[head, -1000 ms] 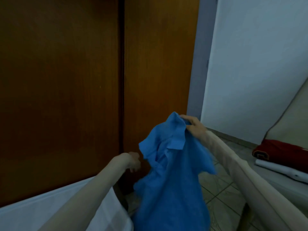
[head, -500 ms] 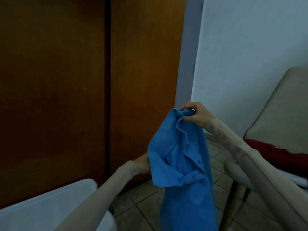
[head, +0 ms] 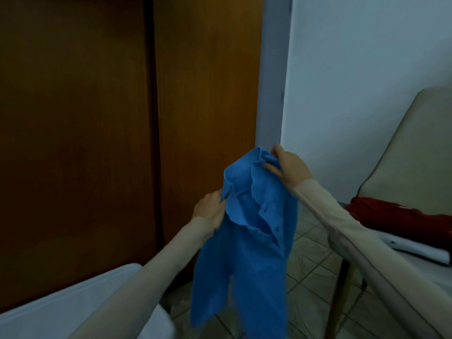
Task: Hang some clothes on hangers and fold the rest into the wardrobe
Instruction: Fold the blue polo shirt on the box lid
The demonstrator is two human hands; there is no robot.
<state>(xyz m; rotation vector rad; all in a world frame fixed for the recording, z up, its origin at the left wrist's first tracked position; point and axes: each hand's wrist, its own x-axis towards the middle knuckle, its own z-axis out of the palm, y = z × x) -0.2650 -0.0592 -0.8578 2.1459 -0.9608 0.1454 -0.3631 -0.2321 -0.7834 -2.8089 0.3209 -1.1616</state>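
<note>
A blue buttoned shirt (head: pixel 247 245) hangs in the air in front of the closed brown wardrobe doors (head: pixel 102 133). My right hand (head: pixel 287 167) pinches the top of the shirt by the collar. My left hand (head: pixel 211 210) holds the shirt's left front edge beside the collar; its fingertips are hidden behind the cloth. The shirt's lower part hangs loose toward the tiled floor. No hanger is in view.
A beige chair (head: pixel 415 148) stands at the right with a folded red garment (head: pixel 401 216) lying on a white one (head: pixel 415 249) on its seat. A white surface (head: pixel 73 307) fills the lower left corner. Tiled floor (head: pixel 310 272) shows below the shirt.
My left hand has risen and taken hold of the shirt's left edge by the collar. The shirt has turned so its buttoned front faces me. My right hand keeps its grip.
</note>
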